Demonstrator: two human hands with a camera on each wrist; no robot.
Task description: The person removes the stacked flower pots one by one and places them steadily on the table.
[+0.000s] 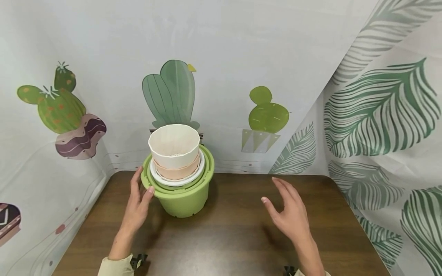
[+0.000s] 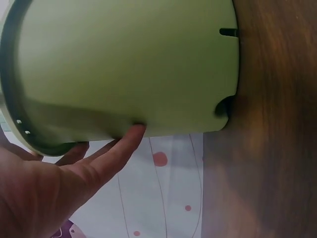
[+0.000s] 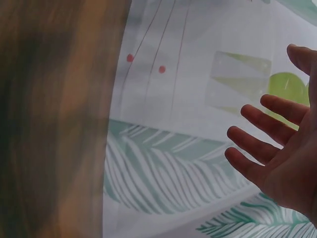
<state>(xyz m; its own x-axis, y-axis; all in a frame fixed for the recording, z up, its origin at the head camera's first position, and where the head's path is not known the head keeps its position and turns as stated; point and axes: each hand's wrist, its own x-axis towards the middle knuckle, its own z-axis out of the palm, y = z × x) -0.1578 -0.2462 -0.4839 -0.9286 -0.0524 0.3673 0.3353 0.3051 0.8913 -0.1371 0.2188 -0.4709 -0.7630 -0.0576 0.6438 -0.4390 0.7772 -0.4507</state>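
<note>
Could topple upper white pot (image 1: 174, 140) by tilting green pot (image 1: 184, 203) with wide left hand (image 1: 136, 207) against its side, and right hand (image 1: 292, 216) wide, empty.

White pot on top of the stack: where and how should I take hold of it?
Probably best by the right side of the rim of the white pot, coming from above with the free right hand. Its mouth opens upward and the rim stands above the peach pot, so a pinch across the wall should fit. The left hand is at the large green pot.
</note>
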